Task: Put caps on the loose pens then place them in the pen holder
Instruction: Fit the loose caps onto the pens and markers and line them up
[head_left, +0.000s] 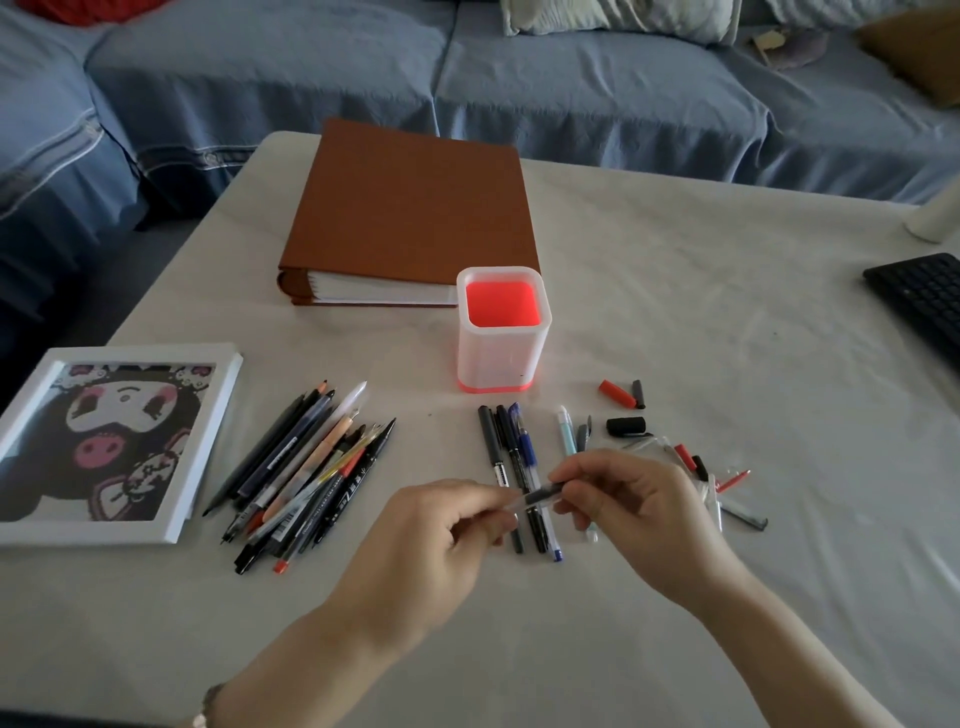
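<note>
Both hands hold one clear pen with a dark core (537, 496) level above the table. My left hand (441, 525) pinches its left end and my right hand (623, 499) pinches its right end. Under them lie three capped pens (511, 457), dark and blue, side by side. A pile of loose pens (306, 467) lies to the left. Loose caps (626, 426), red, black and clear, are scattered to the right. The white pen holder (503, 358) with a red inside stands upright beyond the hands, with nothing in it.
A brown binder (410, 208) lies behind the holder. A white picture frame (109, 441) sits at the left table edge. A black keyboard (924, 301) is at the right edge. A blue sofa (519, 78) runs along the far side.
</note>
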